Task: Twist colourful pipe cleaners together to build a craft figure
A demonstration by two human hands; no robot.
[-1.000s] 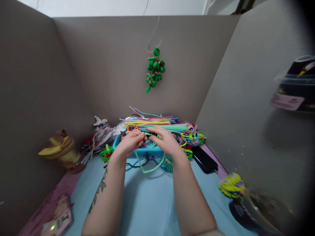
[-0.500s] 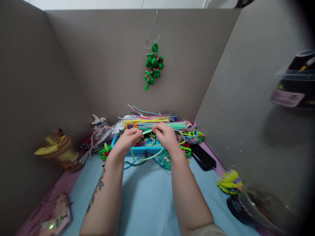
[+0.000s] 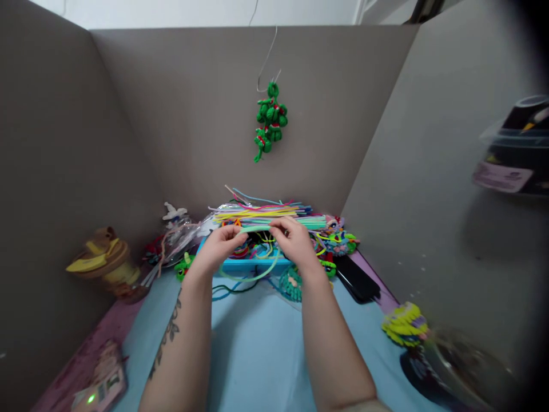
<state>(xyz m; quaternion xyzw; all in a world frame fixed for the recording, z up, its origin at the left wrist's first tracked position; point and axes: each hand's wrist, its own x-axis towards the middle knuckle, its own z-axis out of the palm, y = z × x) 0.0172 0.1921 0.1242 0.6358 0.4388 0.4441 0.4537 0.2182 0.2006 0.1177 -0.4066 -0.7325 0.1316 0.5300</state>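
Note:
My left hand (image 3: 221, 245) and my right hand (image 3: 295, 239) are raised over a blue tray (image 3: 257, 265). Between them runs a pale green pipe cleaner (image 3: 256, 229), pinched by the fingers of both hands. A loop of the same pale green hangs below the hands, in front of the tray's near wall. Inside the tray lies a tangle of coloured pieces, partly covered by my hands. Behind my fingers is a pile of straight pipe cleaners (image 3: 257, 215) in yellow, pink, green and blue.
Green figures (image 3: 272, 120) hang from a wire on the grey back panel. A black phone (image 3: 355, 280) lies right of the tray, near a yellow fuzzy piece (image 3: 405, 324). To the left are a brown-and-yellow pot (image 3: 114, 266) and a pink device (image 3: 103, 383) with a green light.
My hands have moved apart, so a longer stretch of the pale green pipe cleaner shows between them. The hanging loop has shifted slightly left. The whole view has tilted a little.

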